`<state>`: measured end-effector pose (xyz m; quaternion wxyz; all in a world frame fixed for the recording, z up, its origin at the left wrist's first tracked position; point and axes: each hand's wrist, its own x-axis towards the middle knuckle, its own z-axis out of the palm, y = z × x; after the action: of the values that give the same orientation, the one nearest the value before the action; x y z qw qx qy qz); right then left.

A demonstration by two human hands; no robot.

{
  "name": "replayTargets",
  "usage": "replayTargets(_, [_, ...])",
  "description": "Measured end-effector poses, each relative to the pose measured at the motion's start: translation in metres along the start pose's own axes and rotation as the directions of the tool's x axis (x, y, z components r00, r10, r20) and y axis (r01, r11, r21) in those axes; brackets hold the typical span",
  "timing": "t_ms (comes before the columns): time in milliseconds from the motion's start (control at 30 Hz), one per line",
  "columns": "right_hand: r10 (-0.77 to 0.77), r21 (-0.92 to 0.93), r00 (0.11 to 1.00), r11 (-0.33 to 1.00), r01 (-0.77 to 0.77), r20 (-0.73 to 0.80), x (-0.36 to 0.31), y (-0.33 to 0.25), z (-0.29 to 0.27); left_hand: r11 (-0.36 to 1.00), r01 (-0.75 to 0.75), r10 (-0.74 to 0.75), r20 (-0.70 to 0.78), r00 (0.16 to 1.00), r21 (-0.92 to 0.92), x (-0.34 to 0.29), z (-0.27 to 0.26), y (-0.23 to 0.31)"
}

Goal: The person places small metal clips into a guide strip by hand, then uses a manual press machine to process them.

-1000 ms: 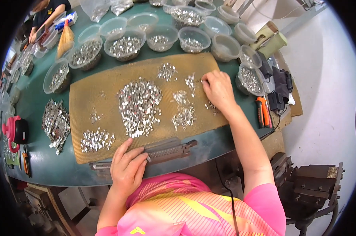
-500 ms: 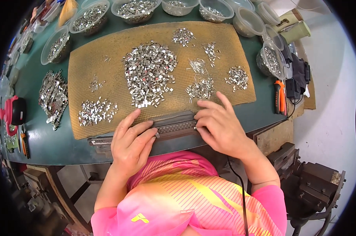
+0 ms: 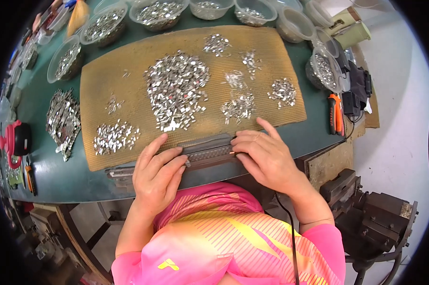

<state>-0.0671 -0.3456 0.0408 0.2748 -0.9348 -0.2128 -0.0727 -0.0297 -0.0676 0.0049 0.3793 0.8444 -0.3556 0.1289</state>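
"How far along is it, with twelve o'clock pointing away from the person and the dark slotted fixture [image 3: 212,156] as the dial's centre?"

"Hard to put a figure on. Plenty is left loose on the tan mat [image 3: 124,95]: a big heap of silver pieces [image 3: 176,90] at eleven, a cluster of thin pieces [image 3: 238,107] at one, a right-hand pile [image 3: 282,92] between one and two, a bright pile [image 3: 116,137] between nine and ten."

"Anything done?"

"Farther out past the bright pile, off the mat, lies a silver bundle [image 3: 63,121]; its pieces look joined, which is my reading. The fixture shows a patterned row between the hands, but I can't tell how much of it is filled."

"And the fingers?"

"The left hand [image 3: 155,175] sits at about eight, fingers somewhat spread, the tips at the fixture's nine o'clock side. A small silvery bit shows at them; I can't tell whether it is pinched."

"The right?"

"The right hand [image 3: 269,159] is at three, its farthest finger lifted apart, the others bent in toward the fixture. Something small and pale shows by those tips, and again I can't tell if they grip it. The fixture lies right between both sets of fingertips, along the mat's near edge."
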Motion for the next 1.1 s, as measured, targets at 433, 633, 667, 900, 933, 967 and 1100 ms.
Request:
replayTargets(433, [0.165,-0.327,0.946,0.910,-0.255,-0.280,-0.033,0.052,-0.003,1.000,0.012,-0.012,0.058,0.998,0.000,0.003,-0.006,0.002])
replayTargets(633, [0.081,-0.190,0.973,0.974,-0.123,-0.216,-0.049,0.059,-0.020,0.998,-0.052,0.050,0.101,0.994,0.020,0.028,-0.018,-0.001])
replayTargets(667, [0.081,-0.187,0.972,0.974,-0.124,-0.220,-0.050,0.062,-0.021,0.998,-0.055,0.053,0.103,0.993,0.023,0.035,-0.019,-0.001])
replayTargets(900, [0.241,-0.056,0.858,0.953,-0.298,-0.454,-0.035,0.079,-0.019,0.970,-0.237,0.224,0.180,0.958,0.056,0.095,-0.013,0.008])
replayTargets(933, [0.251,-0.083,0.845,0.942,-0.326,-0.471,-0.033,0.082,-0.016,0.969,-0.242,0.229,0.185,0.956,0.053,0.104,-0.006,0.009])
replayTargets(967, [0.255,-0.103,0.834,0.933,-0.345,-0.489,-0.031,0.084,-0.013,0.961,-0.276,0.264,0.197,0.944,0.034,0.112,0.000,0.012])
replayTargets(1100, [0.229,-0.189,0.850,0.916,-0.353,-0.474,-0.023,0.081,-0.009,0.934,-0.352,0.354,0.235,0.905,-0.054,0.139,0.030,0.016])
